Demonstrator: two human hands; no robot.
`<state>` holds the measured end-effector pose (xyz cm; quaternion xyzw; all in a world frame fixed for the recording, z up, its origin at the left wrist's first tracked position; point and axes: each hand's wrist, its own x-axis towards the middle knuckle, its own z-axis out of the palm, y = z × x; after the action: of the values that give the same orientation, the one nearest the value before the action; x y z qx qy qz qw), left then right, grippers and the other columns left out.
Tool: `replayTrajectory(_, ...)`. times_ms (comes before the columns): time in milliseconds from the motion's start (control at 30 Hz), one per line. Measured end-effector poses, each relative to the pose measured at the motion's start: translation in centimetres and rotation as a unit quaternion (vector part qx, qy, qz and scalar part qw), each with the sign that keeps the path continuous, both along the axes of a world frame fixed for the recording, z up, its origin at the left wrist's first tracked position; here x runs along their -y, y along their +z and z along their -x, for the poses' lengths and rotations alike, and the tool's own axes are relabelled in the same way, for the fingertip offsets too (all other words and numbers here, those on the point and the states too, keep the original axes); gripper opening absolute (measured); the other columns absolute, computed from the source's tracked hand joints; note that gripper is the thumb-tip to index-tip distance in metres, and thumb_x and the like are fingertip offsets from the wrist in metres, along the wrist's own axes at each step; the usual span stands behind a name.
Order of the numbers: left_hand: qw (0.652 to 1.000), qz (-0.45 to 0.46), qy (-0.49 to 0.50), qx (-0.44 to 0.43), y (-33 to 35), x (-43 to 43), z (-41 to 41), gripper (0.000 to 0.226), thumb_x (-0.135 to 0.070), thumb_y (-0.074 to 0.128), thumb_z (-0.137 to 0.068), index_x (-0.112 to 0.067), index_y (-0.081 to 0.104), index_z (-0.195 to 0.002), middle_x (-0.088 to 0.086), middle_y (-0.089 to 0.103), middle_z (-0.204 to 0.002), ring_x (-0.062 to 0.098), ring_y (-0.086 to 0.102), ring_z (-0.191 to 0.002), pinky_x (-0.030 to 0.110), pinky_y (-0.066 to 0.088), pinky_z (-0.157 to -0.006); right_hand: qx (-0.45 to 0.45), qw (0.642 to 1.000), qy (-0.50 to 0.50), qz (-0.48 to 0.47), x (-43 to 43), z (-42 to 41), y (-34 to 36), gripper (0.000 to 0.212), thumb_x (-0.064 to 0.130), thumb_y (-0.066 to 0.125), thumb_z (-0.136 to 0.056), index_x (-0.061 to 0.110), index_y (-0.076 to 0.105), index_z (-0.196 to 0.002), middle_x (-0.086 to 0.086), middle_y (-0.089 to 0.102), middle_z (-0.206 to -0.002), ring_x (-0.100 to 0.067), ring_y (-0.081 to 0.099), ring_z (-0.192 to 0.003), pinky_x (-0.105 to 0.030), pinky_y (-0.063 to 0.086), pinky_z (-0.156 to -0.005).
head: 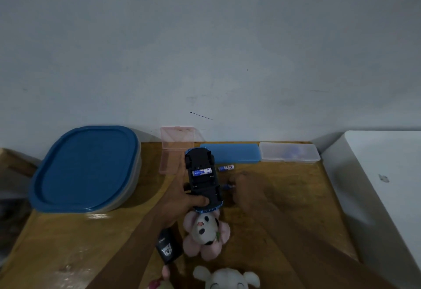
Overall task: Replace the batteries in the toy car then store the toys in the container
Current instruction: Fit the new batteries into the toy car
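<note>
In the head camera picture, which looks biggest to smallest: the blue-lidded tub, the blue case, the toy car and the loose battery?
1. Blue-lidded tub, biggest by far.
2. Toy car and blue case look alike; the car is held nearer the camera, so unsure.
3. Loose battery, smallest.

right hand [245, 188] just right of the toy car [202, 181] is blurred, the small blue thing [228, 185] at its fingertips too small to tell. white plush [225, 279] below the car cut by bottom edge.
</note>
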<state>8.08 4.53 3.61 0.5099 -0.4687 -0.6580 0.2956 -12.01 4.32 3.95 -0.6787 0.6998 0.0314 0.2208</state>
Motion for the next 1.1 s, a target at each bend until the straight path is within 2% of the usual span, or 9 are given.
replayTrajectory(133, 1.000, 0.006, 0.003, -0.008, 0.3, -0.5, 0.0, 0.120, 0.010, 0.080, -0.061, -0.046, 0.020, -0.148, 0.008, 0.069, -0.116, 0.029, 0.066, -0.108, 0.052, 0.056, -0.087, 0.069, 0.996, -0.057, 0.014, -0.8, 0.7, 1.0, 0.023, 0.011, 0.064, -0.087, 0.020, 0.065, -0.108, -0.003, 0.063, -0.113, -0.015, 0.057, -0.096, -0.023, 0.048, -0.083)
replayTrajectory(267, 1.000, 0.017, 0.000, -0.004, 1.1, -1.2, 0.3, 0.120, 0.011, 0.081, -0.060, -0.045, 0.021, -0.148, 0.008, 0.069, -0.116, 0.028, 0.066, -0.108, 0.052, 0.057, -0.086, 0.138, 0.986, -0.076, 0.061, -1.9, 1.4, 3.0, 0.024, 0.015, 0.059, -0.092, 0.020, 0.064, -0.116, -0.002, 0.067, -0.111, -0.002, 0.049, -0.076, -0.008, 0.032, -0.058)
replayTrajectory(367, 1.000, 0.030, -0.004, -0.003, 1.7, -1.7, 0.4, 0.114, 0.010, 0.081, -0.061, -0.039, 0.024, -0.147, 0.008, 0.069, -0.115, 0.027, 0.067, -0.107, 0.053, 0.057, -0.087, 0.195, 0.972, -0.091, 0.093, -2.7, 1.5, 4.6, 0.027, 0.017, 0.060, -0.092, 0.019, 0.061, -0.119, -0.001, 0.067, -0.113, -0.005, 0.053, -0.084, -0.013, 0.039, -0.064)
replayTrajectory(433, 0.999, 0.043, -0.002, 0.002, 2.1, -2.1, 0.6, 0.112, 0.010, 0.080, -0.061, -0.036, 0.026, -0.147, 0.007, 0.069, -0.114, 0.026, 0.067, -0.106, 0.053, 0.057, -0.086, 0.254, 0.953, -0.124, 0.108, -3.1, 1.3, 5.5, 0.021, 0.016, 0.066, -0.089, 0.019, 0.061, -0.109, 0.000, 0.068, -0.107, -0.007, 0.058, -0.086, -0.013, 0.045, -0.065)
replayTrajectory(500, 0.999, 0.055, 0.001, 0.000, 2.4, -2.6, 0.9, 0.110, 0.011, 0.079, -0.061, -0.034, 0.027, -0.148, 0.007, 0.069, -0.113, 0.026, 0.068, -0.104, 0.053, 0.058, -0.084, 0.299, 0.932, -0.158, 0.126, -3.3, 1.1, 6.2, 0.013, 0.016, 0.069, -0.086, 0.022, 0.066, -0.097, 0.002, 0.069, -0.101, -0.008, 0.062, -0.089, -0.019, 0.052, -0.075)
replayTrajectory(667, 0.998, 0.068, -0.004, -0.003, 3.0, -3.6, 0.9, 0.117, 0.006, 0.080, -0.059, -0.045, 0.022, -0.147, 0.008, 0.067, -0.117, 0.030, 0.066, -0.108, 0.053, 0.058, -0.084, 0.408, 0.879, -0.213, 0.129, -4.0, 0.3, 7.3, 0.018, 0.023, 0.077, -0.079, 0.024, 0.063, -0.091, 0.001, 0.071, -0.092, -0.016, 0.068, -0.087, -0.034, 0.057, -0.079)
replayTrajectory(733, 0.998, 0.069, -0.002, 0.000, 3.2, -3.8, 1.0, 0.117, 0.001, 0.082, -0.059, -0.046, 0.021, -0.147, 0.007, 0.066, -0.119, 0.030, 0.065, -0.108, 0.053, 0.058, -0.083, 0.424, 0.868, -0.221, 0.133, -4.3, -0.1, 7.5, 0.018, 0.024, 0.080, -0.077, 0.023, 0.063, -0.084, 0.000, 0.072, -0.085, -0.018, 0.070, -0.082, -0.041, 0.059, -0.078)
replayTrajectory(900, 0.996, 0.085, -0.012, 0.000, 3.9, -4.3, 1.2, 0.116, -0.003, 0.082, -0.063, -0.050, 0.018, -0.147, 0.005, 0.067, -0.119, 0.029, 0.065, -0.109, 0.052, 0.057, -0.086, 0.437, 0.858, -0.224, 0.146, -4.8, -1.4, 8.5, 0.012, 0.014, 0.078, -0.078, 0.013, 0.067, -0.076, -0.006, 0.073, -0.078, -0.019, 0.072, -0.073, -0.039, 0.061, -0.074)
replayTrajectory(1100, 0.997, 0.076, -0.014, -0.007, 4.7, -4.7, 1.4, 0.118, 0.004, 0.078, -0.067, -0.051, 0.012, -0.148, 0.006, 0.067, -0.116, 0.027, 0.064, -0.109, 0.050, 0.058, -0.085, 0.358, 0.899, -0.161, 0.192, -5.0, -2.4, 8.8, 0.006, 0.020, 0.074, -0.082, 0.020, 0.069, -0.084, 0.009, 0.070, -0.086, 0.000, 0.065, -0.080, -0.012, 0.051, -0.069)
